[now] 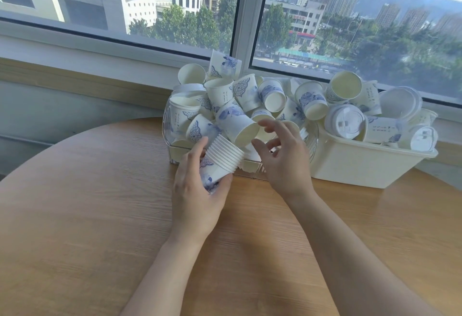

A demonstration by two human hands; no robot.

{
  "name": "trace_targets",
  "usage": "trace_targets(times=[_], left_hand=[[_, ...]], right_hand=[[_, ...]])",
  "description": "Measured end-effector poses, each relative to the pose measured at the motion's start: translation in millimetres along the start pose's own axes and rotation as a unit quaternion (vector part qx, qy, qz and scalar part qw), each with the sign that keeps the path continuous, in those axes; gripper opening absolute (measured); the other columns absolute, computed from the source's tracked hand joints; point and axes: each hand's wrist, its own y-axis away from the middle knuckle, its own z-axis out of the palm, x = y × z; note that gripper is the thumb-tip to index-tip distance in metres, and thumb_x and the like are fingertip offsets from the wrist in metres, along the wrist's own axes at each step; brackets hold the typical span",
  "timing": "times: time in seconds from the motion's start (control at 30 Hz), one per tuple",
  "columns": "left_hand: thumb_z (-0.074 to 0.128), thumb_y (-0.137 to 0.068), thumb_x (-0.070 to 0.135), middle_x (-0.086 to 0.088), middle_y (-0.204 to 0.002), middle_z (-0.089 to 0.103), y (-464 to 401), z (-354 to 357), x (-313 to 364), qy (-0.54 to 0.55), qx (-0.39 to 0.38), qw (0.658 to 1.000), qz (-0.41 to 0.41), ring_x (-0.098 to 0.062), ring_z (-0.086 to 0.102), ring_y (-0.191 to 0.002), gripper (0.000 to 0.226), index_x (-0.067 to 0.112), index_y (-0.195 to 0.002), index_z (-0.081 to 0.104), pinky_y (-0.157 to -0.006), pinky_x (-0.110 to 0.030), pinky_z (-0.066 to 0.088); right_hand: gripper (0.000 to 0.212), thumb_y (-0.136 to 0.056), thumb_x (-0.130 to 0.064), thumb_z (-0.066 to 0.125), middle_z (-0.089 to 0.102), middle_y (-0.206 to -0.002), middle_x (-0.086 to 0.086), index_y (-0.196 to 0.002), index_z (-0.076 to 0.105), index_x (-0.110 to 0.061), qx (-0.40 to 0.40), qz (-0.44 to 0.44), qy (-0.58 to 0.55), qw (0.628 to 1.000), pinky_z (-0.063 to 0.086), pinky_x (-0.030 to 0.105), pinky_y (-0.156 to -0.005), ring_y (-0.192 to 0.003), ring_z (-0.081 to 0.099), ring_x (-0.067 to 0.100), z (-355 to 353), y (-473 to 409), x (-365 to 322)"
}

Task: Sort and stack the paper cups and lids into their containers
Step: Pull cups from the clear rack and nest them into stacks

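**Inspector:** Start with the largest items.

**Assistant:** Round wooden table beneath a window. At its far edge stands a clear container heaped with loose paper cups; just beside it, a cream bin holds mixed cups and white lids.

**Inspector:** Step in hand?

**Assistant:** Stacking, in my judgement. Most of the pile is unsorted, so early in the task.

**Inspector:** Hands?

**Assistant:** Left hand grips a nested cup stack, tilted, rims towards the heap. Right hand is empty, its fingers loosely spread and partly bent, hovering just before the heap.

**Inspector:** Next move?

**Assistant:** Likely pinching one loose cup free and seating it squarely in the stack's mouth.
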Motion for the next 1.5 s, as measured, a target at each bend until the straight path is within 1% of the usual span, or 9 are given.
trace_targets(times=[0.23,0.4,0.5,0.67,0.83,1.0,1.13,1.27,1.5], left_hand=[[0.088,-0.081,0.018,0.014,-0.131,0.055,0,2,-3,0.017,-0.011,1.0,0.011,-0.008,0.058,-0.118,0.086,0.03,-0.153,0.042,-0.1,-0.023,0.048],[0.087,-0.081,0.015,0.012,-0.133,0.056,0,2,-1,0.024,-0.021,0.999,0.022,-0.002,0.054,-0.121,0.085,0.032,-0.152,0.042,-0.1,-0.006,0.037],[0.086,-0.083,0.014,0.011,-0.136,0.057,0,3,1,0.024,-0.024,0.999,0.032,0.009,0.049,-0.122,0.082,0.027,-0.152,0.045,-0.1,-0.003,0.033],[0.085,-0.084,0.016,0.025,-0.135,0.05,2,4,2,0.042,-0.049,0.996,0.059,0.004,0.052,-0.125,0.082,0.029,-0.153,0.043,-0.103,-0.007,0.036],[0.085,-0.084,0.016,0.01,-0.137,0.054,6,8,2,0.04,-0.073,0.992,0.092,-0.009,0.057,-0.123,0.082,0.027,-0.153,0.043,-0.103,-0.014,0.042],[0.087,-0.083,0.014,0.01,-0.136,0.056,6,12,2,0.037,-0.071,0.992,0.096,-0.011,0.059,-0.12,0.084,0.028,-0.154,0.043,-0.104,-0.018,0.044],[0.086,-0.083,0.015,0.009,-0.137,0.059,8,13,1,0.038,-0.079,0.992,0.088,-0.012,0.059,-0.125,0.084,0.03,-0.154,0.044,-0.108,-0.023,0.045],[0.085,-0.084,0.011,0.007,-0.137,0.061,11,15,-1,0.029,-0.078,0.992,0.093,-0.016,0.06,-0.124,0.078,0.026,-0.151,0.05,-0.106,-0.039,0.05],[0.083,-0.084,0.014,0.013,-0.134,0.059,10,17,3,0.024,-0.076,0.994,0.075,-0.011,0.06,-0.121,0.079,0.026,-0.154,0.046,-0.103,-0.033,0.052]], right_hand=[[0.007,-0.097,-0.027,0.069,0.069,-0.099,-0.015,-0.099,0.074,-0.032,0.049,0.034,0.005,0.998,0.058,0.041,-0.078,-0.074,0.064,0.006,9,-28,-4],[0.01,-0.102,-0.031,0.062,0.069,-0.089,-0.021,-0.1,0.071,-0.035,0.07,0.038,-0.005,0.997,0.048,0.019,-0.072,-0.083,0.063,0.001,-12,-36,-3],[0.015,-0.103,-0.031,0.062,0.072,-0.091,-0.021,-0.108,0.076,-0.032,0.04,0.046,-0.018,0.998,0.051,0.025,-0.077,-0.086,0.065,0.003,-26,-36,3],[0.015,-0.099,-0.025,0.068,0.077,-0.094,-0.015,-0.108,0.08,-0.028,-0.055,0.09,-0.058,0.993,0.055,0.031,-0.088,-0.091,0.068,0.003,-36,-30,6],[0.018,-0.101,-0.022,0.066,0.079,-0.097,-0.015,-0.111,0.08,-0.027,-0.14,0.119,-0.104,0.978,0.051,0.017,-0.083,-0.094,0.07,-0.005,-33,-11,-2],[0.042,-0.103,-0.052,0.055,0.071,-0.129,-0.017,-0.138,0.066,-0.031,-0.136,0.151,-0.216,0.955,0.049,0.035,-0.111,-0.126,0.062,-0.001,-21,19,-2],[0.028,-0.106,-0.04,0.048,0.074,-0.114,-0.027,-0.105,0.072,-0.055,-0.121,0.131,-0.26,0.949,0.05,0.022,-0.103,-0.116,0.064,-0.007,-9,38,-10],[0.027,-0.1,-0.047,0.052,0.073,-0.113,0.008,-0.108,0.076,-0.037,-0.087,0.133,-0.29,0.944,0.05,0.05,-0.102,-0.105,0.069,0.016,-2,46,-7],[0.039,-0.104,-0.042,0.058,0.07,-0.122,-0.016,-0.142,0.06,-0.034,-0.083,0.112,-0.149,0.979,0.054,0.028,-0.096,-0.109,0.065,-0.003,-12,31,5]])
